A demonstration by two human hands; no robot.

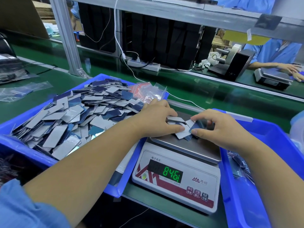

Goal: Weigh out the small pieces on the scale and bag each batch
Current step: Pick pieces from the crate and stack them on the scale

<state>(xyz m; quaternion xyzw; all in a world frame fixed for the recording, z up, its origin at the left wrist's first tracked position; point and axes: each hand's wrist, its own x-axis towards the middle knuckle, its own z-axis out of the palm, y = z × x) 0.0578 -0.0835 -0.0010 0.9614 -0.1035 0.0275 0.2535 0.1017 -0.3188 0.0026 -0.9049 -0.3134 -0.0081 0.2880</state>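
Both forearms reached in over the scale (177, 170): the left hand (156, 119) lay palm-down, fingers curled over a small clump of pieces (181, 130) on the pan, while the right hand (217, 127) pinched a dark blue piece (199, 125) between thumb and fingers just above that clump. The bulk pile of pieces (69, 116) filled the blue bin (19, 145) to the left, clear bags (148, 91) at its far corner, a second blue bin (263, 132) to the right on the green bench (205, 89); the hands hid most of the pan.

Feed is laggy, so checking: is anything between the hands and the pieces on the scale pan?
Nothing visible. Both the left hand and the right hand are already on the pieces lying on the scale pan.
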